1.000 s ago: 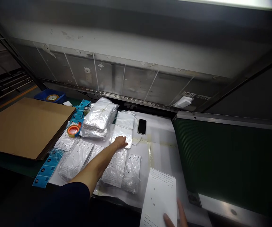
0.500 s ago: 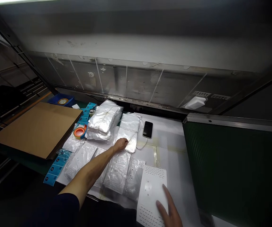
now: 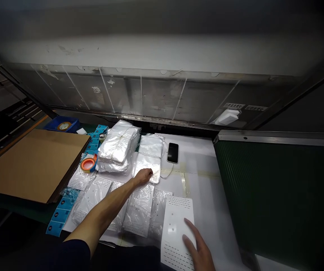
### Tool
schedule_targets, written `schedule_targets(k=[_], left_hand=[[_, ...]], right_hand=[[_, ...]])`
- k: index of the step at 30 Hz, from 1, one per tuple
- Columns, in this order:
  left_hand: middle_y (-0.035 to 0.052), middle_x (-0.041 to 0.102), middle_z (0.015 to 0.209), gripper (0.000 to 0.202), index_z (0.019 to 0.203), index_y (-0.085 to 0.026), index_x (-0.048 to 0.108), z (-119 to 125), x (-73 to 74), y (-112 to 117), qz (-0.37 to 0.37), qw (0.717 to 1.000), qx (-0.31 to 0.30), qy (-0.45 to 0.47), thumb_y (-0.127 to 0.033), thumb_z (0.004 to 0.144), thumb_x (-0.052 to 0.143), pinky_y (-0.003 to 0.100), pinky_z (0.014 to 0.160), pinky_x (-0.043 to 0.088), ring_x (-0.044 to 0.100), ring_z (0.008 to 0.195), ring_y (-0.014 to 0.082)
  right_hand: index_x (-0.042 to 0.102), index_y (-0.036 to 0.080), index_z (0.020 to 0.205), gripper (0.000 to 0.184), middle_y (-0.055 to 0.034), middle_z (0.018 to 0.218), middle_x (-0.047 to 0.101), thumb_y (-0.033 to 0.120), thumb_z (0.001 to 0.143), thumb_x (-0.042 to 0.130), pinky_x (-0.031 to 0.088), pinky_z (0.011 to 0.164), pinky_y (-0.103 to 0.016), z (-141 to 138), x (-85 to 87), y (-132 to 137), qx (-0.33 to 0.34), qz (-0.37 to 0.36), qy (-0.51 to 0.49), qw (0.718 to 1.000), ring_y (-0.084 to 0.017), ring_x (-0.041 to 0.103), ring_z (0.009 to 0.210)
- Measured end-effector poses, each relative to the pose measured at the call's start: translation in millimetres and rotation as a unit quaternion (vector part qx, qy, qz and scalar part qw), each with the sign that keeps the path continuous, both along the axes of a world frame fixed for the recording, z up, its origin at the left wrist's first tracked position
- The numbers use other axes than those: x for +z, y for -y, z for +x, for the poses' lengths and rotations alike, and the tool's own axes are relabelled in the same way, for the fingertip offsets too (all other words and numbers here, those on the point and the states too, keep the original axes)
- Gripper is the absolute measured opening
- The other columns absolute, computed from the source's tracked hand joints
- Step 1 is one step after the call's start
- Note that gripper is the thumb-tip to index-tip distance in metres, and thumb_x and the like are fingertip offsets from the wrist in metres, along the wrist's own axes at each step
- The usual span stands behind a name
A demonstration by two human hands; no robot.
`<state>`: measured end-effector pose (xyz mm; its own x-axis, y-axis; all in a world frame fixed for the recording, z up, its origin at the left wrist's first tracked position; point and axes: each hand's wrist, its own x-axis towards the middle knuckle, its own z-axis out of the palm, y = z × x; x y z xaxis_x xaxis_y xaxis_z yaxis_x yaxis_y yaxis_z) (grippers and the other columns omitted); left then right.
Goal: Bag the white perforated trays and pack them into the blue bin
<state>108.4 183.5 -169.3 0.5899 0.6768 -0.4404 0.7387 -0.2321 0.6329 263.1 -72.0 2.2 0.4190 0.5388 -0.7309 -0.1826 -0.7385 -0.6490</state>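
Touching a panel with the spread right hand at the near side of the bench. Farther out, touching bags, left of a phone, with the curled left hand; cannot tell whether pinching one.

factory workshop with conveyor belt
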Motion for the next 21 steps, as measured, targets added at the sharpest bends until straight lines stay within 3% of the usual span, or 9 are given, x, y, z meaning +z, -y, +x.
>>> schedule_targets(k=[4, 10, 16, 18, 21], left_hand=[[0.0047, 0.062, 0.098, 0.027, 0.102, -0.014, 0.057, 0, -0.7, -1, 0.002, 1.000, -0.021, -0.007, -0.036, 0.087, 0.050, 0.036, 0.076, 0.052, 0.060, 0.085, 0.0156], [0.0054, 0.061, 0.102, 0.028, 0.105, -0.015, 0.056, 3, -2.3, -5, -0.002, 1.000, -0.008, -0.017, -0.036, 0.087, 0.051, 0.037, 0.077, 0.051, 0.059, 0.087, 0.0162], [0.0059, 0.060, 0.104, 0.029, 0.105, -0.015, 0.056, 11, -0.6, -9, -0.045, 0.998, 0.016, -0.032, -0.036, 0.086, 0.052, 0.038, 0.078, 0.051, 0.059, 0.089, 0.0170], [0.0060, 0.060, 0.105, 0.029, 0.106, -0.015, 0.056, 11, 0.7, -11, -0.064, 0.997, 0.027, -0.028, -0.036, 0.086, 0.053, 0.038, 0.079, 0.051, 0.059, 0.090, 0.0172], [0.0058, 0.061, 0.104, 0.029, 0.105, -0.015, 0.056, 12, 2.4, -14, -0.093, 0.994, 0.050, -0.017, -0.036, 0.086, 0.053, 0.038, 0.078, 0.052, 0.060, 0.090, 0.0171]], right_hand=[[0.050, 0.025, 0.126, 0.067, -0.0096, 0.139, 0.044, 0.064, 0.071, 0.052, 0.041, 0.095, -0.058, -2, -2.2, -6, 0.010, 0.005, 0.017, 1.000, -0.041, 0.036, 0.128], [0.045, 0.026, 0.129, 0.069, -0.0124, 0.143, 0.037, 0.063, 0.071, 0.053, 0.048, 0.088, -0.055, 0, -4.2, -20, 0.025, 0.002, -0.033, 0.999, -0.039, 0.046, 0.119], [0.044, 0.028, 0.130, 0.065, -0.0065, 0.149, 0.028, 0.061, 0.074, 0.053, 0.040, 0.098, -0.051, 10, -4.6, -32, 0.062, 0.006, -0.045, 0.997, -0.036, 0.029, 0.133], [0.045, 0.029, 0.129, 0.064, -0.0067, 0.148, 0.029, 0.060, 0.074, 0.053, 0.042, 0.096, -0.050, 13, -6.0, -35, 0.053, 0.013, -0.046, 0.997, -0.035, 0.032, 0.131], [0.045, 0.029, 0.129, 0.065, -0.0088, 0.141, 0.041, 0.060, 0.072, 0.055, 0.050, 0.083, -0.047, 17, -13.6, -43, 0.017, 0.022, -0.068, 0.997, -0.035, 0.049, 0.117]])
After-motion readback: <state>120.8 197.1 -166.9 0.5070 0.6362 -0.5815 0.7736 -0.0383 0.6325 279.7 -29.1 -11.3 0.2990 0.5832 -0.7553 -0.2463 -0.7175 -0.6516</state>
